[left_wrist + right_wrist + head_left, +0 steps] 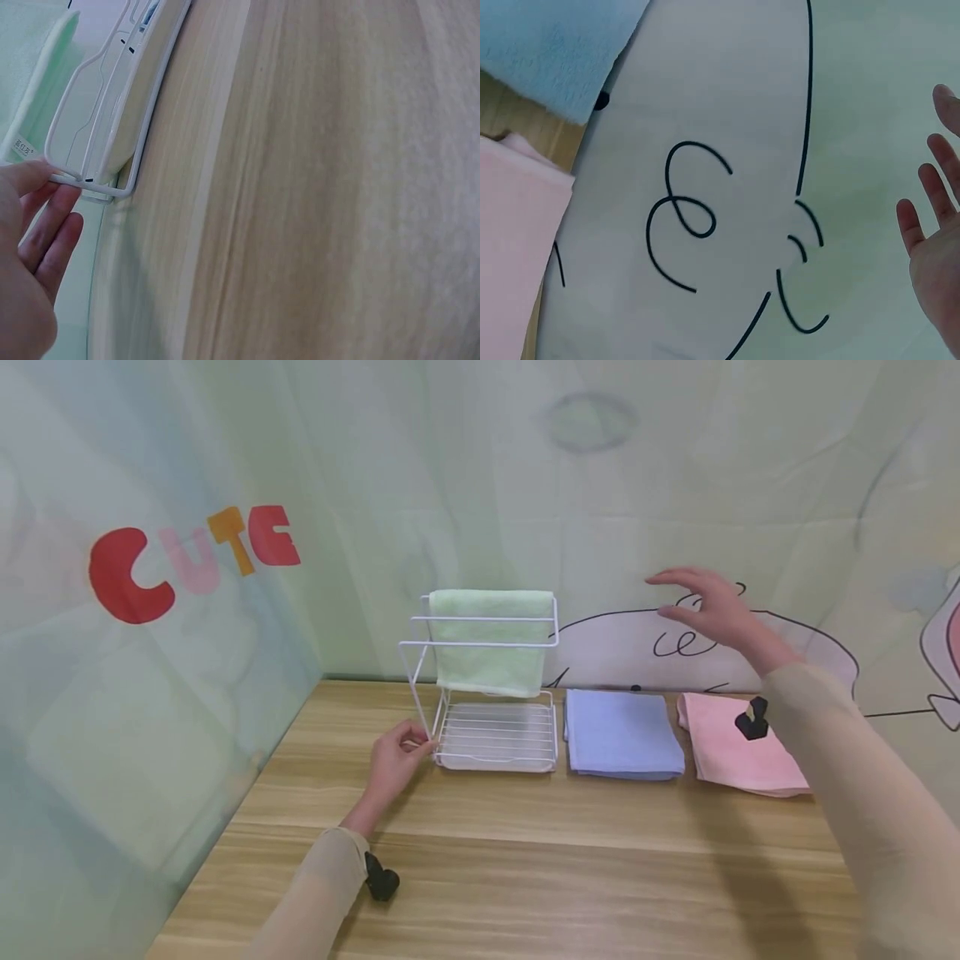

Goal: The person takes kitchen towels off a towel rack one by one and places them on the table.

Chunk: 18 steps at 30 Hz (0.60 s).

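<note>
A white wire towel rack stands at the back of the table, with a light green towel draped over its rear bar. At the rack's lower left corner my left hand pinches the wire frame between thumb and fingers; the left wrist view shows this grip on the frame close up. My right hand is raised in the air in front of the back curtain, fingers relaxed and apart, holding nothing. Below it lie a folded blue towel and a folded pink towel, the pink one partly behind my right sleeve.
Under the rack's wire shelf sits a clear tray. The wooden table meets a printed curtain at the back and left. The blue towel lies just right of the rack, the pink one beyond it.
</note>
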Each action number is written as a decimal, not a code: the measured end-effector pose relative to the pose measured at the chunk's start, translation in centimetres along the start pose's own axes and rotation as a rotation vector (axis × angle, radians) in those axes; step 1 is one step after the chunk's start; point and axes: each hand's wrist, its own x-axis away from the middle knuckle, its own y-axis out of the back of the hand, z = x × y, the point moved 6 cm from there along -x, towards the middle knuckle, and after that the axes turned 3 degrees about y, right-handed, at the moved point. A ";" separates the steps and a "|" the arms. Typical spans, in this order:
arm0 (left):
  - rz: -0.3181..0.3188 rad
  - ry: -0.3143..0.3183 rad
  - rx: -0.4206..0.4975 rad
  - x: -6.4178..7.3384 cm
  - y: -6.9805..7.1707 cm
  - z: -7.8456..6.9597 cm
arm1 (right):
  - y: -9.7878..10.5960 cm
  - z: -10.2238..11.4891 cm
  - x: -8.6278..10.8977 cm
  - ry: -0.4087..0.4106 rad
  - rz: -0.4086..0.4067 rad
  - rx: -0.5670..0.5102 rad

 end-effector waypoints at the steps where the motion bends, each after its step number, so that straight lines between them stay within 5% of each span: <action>1: 0.000 0.000 0.001 0.0 0.0 0.0 | -0.1 0.5 -0.4 0.005 -0.005 -0.008; 18: 0.003 0.015 0.009 0.1 0.0 0.2 | -2.5 7.3 -6.0 0.083 0.006 -0.039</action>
